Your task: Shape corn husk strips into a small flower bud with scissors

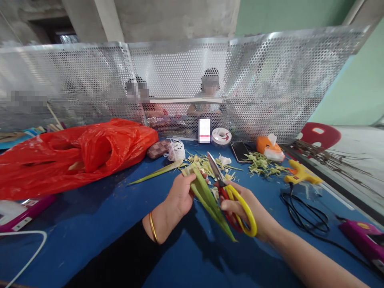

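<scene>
Between the thumb and fingers of my left hand is the wide end of a green corn husk leaf, its pointed tip hanging down to the right. My right hand grips a pair of scissors with yellow and red handles. Their blades point up and away, look closed or nearly so, and stand just right of the leaf's upper end. Pale cut scraps lie on the blue table behind both hands. Another long husk leaf rests left of them.
A red plastic bag covers the left side. At the back are white string, a ribbon roll, a phone and a tissue pack. A yellow glue gun with a black cord lies right, before a purple power strip.
</scene>
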The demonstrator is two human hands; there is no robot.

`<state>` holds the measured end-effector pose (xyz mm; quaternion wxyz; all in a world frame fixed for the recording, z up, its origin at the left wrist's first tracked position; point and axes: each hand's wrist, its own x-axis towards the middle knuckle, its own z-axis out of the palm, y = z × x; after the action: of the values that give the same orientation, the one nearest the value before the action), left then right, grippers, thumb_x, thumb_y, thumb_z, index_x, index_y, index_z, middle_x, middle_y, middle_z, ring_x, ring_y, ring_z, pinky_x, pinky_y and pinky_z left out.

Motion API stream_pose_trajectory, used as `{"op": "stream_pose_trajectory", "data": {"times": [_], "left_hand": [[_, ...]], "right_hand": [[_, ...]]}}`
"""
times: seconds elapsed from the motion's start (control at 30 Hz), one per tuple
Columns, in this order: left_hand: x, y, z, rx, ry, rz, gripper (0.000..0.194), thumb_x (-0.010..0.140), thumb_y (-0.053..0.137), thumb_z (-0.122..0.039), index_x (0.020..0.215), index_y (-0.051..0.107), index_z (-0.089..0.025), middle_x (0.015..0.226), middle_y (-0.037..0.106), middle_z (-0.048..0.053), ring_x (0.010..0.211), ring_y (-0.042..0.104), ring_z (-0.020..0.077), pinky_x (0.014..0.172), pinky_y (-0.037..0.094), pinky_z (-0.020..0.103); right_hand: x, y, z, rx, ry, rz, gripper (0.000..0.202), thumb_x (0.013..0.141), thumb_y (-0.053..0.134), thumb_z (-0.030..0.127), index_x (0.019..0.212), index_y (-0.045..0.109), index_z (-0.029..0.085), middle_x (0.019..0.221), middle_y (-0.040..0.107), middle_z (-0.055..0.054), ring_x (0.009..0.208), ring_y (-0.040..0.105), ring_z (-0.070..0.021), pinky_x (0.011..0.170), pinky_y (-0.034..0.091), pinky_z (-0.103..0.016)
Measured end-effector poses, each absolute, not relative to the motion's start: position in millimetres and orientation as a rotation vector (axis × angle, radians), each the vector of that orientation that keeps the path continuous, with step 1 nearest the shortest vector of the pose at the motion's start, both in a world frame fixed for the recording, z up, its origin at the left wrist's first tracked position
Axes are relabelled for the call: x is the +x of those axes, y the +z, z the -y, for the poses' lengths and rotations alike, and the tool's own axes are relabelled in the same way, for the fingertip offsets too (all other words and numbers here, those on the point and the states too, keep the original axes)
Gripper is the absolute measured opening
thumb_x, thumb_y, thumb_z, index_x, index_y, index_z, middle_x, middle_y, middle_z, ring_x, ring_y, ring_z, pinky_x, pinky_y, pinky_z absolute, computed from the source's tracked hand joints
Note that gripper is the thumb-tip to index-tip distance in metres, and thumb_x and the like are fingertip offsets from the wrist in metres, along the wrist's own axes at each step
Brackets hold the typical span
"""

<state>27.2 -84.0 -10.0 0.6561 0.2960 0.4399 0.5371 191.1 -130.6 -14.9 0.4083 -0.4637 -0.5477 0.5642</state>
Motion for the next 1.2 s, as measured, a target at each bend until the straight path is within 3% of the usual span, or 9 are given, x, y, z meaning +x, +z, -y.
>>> {"op": "stream_pose_trajectory", "data": {"times": [0.17, 0.3, 0.43, 0.53, 0.63, 0.73, 0.83, 1.07, 1.2], "left_hand": [[32.8, -13.2, 86.8, 0.688, 1.31, -1.035, 0.015, 0.065, 0.058, -0.015, 0.08, 0.062, -0.016, 0.068, 0.068, 0.001, 0.066, 0.066, 0.0174, 0.062, 0.052, 0.026], [27.5, -18.5, 82.1, 0.754, 1.333, -1.111, 0.014, 0.065, 0.057, -0.014, 0.079, 0.057, -0.018, 0.071, 0.065, 0.001, 0.074, 0.068, 0.0188, 0.067, 0.052, 0.027], [16.8, -18.4, 76.3, 0.901, 1.324, -1.204, 0.043, 0.057, 0.065, -0.008, 0.097, 0.058, -0.018, 0.088, 0.066, 0.003, 0.082, 0.066, 0.0207, 0.075, 0.051, 0.032], [8.3, -10.2, 75.9, 1.485, 1.26, -1.318, 0.056, 0.05, 0.071, -0.004, 0.103, 0.064, -0.022, 0.109, 0.065, 0.006, 0.105, 0.058, 0.0256, 0.096, 0.041, 0.038], [4.1, 0.3, 80.9, 2.35, 0.919, -1.283, 0.033, 0.06, 0.076, -0.014, 0.091, 0.071, -0.025, 0.102, 0.069, 0.005, 0.111, 0.053, 0.0299, 0.108, 0.023, 0.046], [6.4, 2.7, 87.3, 2.641, 0.626, -1.05, 0.018, 0.076, 0.069, -0.031, 0.093, 0.072, -0.024, 0.089, 0.071, 0.006, 0.095, 0.06, 0.0267, 0.099, 0.032, 0.042], [10.8, -3.3, 90.0, 2.61, 0.519, -0.972, 0.016, 0.085, 0.058, -0.028, 0.093, 0.071, -0.024, 0.088, 0.071, 0.005, 0.086, 0.063, 0.0225, 0.078, 0.042, 0.03], [7.6, -2.4, 84.7, 2.391, 0.669, -1.239, 0.016, 0.082, 0.058, -0.025, 0.076, 0.072, -0.023, 0.075, 0.068, 0.003, 0.073, 0.061, 0.019, 0.064, 0.037, 0.025], [4.8, 0.3, 82.1, 2.279, 0.725, -1.423, 0.016, 0.08, 0.059, -0.028, 0.072, 0.072, -0.023, 0.075, 0.069, 0.003, 0.071, 0.061, 0.0195, 0.06, 0.035, 0.026]], "right_hand": [[183.0, -25.3, 133.7, -1.134, 1.403, 1.443, 0.054, 0.056, 0.084, 0.04, 0.096, 0.053, 0.019, 0.066, 0.048, 0.007, 0.059, 0.043, -0.0109, 0.053, 0.035, -0.022], [187.4, -26.3, 131.1, -1.149, 1.394, 1.315, 0.053, 0.063, 0.079, 0.042, 0.101, 0.05, 0.02, 0.067, 0.047, 0.007, 0.056, 0.043, -0.0101, 0.051, 0.036, -0.022], [194.7, -20.6, 127.5, -1.169, 1.469, 1.242, 0.052, 0.063, 0.078, 0.045, 0.1, 0.05, 0.02, 0.064, 0.048, 0.008, 0.051, 0.044, -0.0097, 0.049, 0.037, -0.023], [198.4, -15.1, 124.5, -1.152, 1.461, 1.282, 0.05, 0.06, 0.08, 0.04, 0.097, 0.052, 0.02, 0.064, 0.048, 0.008, 0.051, 0.043, -0.009, 0.05, 0.036, -0.022], [199.9, -12.6, 121.9, -1.159, 1.435, 1.327, 0.049, 0.058, 0.08, 0.036, 0.094, 0.052, 0.019, 0.062, 0.047, 0.009, 0.05, 0.039, -0.0075, 0.048, 0.032, -0.021], [199.7, -15.0, 120.9, -1.127, 1.442, 1.363, 0.044, 0.061, 0.078, 0.036, 0.093, 0.053, 0.019, 0.064, 0.048, 0.008, 0.05, 0.038, -0.0065, 0.048, 0.032, -0.02], [199.4, -17.9, 121.1, -1.087, 1.482, 1.367, 0.046, 0.06, 0.079, 0.038, 0.094, 0.055, 0.018, 0.067, 0.053, 0.006, 0.054, 0.044, -0.008, 0.05, 0.036, -0.021], [212.6, -11.5, 113.1, -1.205, 1.398, 1.268, 0.065, 0.048, 0.088, 0.037, 0.103, 0.059, 0.018, 0.065, 0.054, 0.006, 0.048, 0.045, -0.0074, 0.042, 0.036, -0.02], [220.1, -9.5, 109.1, -1.167, 1.304, 1.12, 0.06, 0.05, 0.087, 0.035, 0.1, 0.058, 0.02, 0.065, 0.055, 0.007, 0.047, 0.047, -0.0077, 0.042, 0.037, -0.02]]}}
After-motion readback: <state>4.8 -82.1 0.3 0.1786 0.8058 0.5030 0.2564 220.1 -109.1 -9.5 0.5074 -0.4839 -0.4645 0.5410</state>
